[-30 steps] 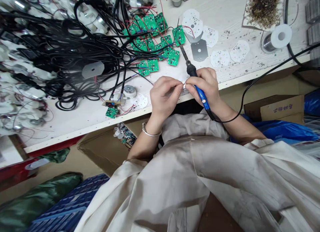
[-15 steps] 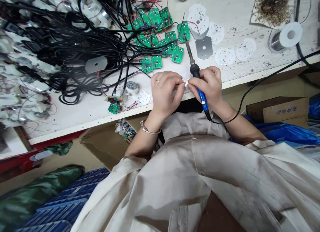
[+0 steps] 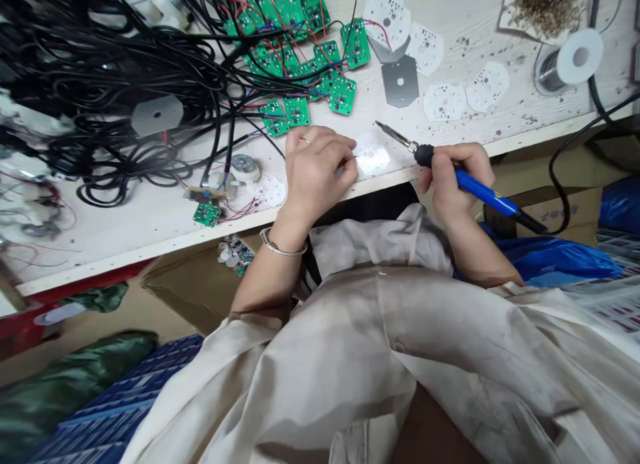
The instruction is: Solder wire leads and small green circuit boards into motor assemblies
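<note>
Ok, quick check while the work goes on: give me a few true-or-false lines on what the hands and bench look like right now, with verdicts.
1. The right hand holds the soldering iron. True.
2. The bracelet is on the right wrist. False: it is on the left wrist.
3. The left hand lies beside the round white board. True.
4. The solder spool sits at the left end of the bench. False: it is toward the right end.

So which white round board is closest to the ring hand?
The white board at the bench edge, right by the fingertips of the left hand, with the right hand on its other side. The others lie farther away.
</note>
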A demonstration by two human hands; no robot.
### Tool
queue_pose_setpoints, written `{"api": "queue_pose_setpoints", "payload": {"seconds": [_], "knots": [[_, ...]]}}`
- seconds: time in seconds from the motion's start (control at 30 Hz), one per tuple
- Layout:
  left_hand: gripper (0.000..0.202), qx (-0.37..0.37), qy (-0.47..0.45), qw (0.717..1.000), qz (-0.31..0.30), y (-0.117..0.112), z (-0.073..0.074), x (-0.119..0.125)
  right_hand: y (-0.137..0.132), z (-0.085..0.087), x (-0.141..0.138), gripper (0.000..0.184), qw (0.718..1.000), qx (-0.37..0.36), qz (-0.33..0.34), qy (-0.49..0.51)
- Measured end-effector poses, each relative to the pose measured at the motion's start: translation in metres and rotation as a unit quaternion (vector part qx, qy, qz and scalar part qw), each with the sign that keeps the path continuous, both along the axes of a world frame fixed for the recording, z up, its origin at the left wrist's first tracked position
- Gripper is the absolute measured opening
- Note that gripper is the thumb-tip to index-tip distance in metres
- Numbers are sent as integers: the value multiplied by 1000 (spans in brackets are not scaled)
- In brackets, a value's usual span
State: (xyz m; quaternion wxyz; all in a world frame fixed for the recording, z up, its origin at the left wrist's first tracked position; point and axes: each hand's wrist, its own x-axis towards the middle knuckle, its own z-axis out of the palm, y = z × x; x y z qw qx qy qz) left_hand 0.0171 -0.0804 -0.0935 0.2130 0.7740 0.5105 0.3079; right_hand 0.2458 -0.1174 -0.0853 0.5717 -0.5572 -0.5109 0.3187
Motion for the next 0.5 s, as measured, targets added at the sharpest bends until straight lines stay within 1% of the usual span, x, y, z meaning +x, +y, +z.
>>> {"api": "queue_pose_setpoints", "payload": {"seconds": [0.03, 0.1, 0.3, 0.5], "knots": [[12, 2, -2, 1000, 1, 0, 0, -1, 1, 0, -3, 33, 1000, 13, -3, 17], [12, 5, -7, 1000, 6, 0, 1, -1, 2, 0, -8, 33, 999, 13, 19, 22], [12, 15, 12, 1000, 5, 0, 1, -1, -2, 2, -10, 38, 994, -71, 52, -65], [13, 16, 4, 1000, 17, -1, -1, 1, -1, 1, -9, 36, 992, -86, 71, -57]]}}
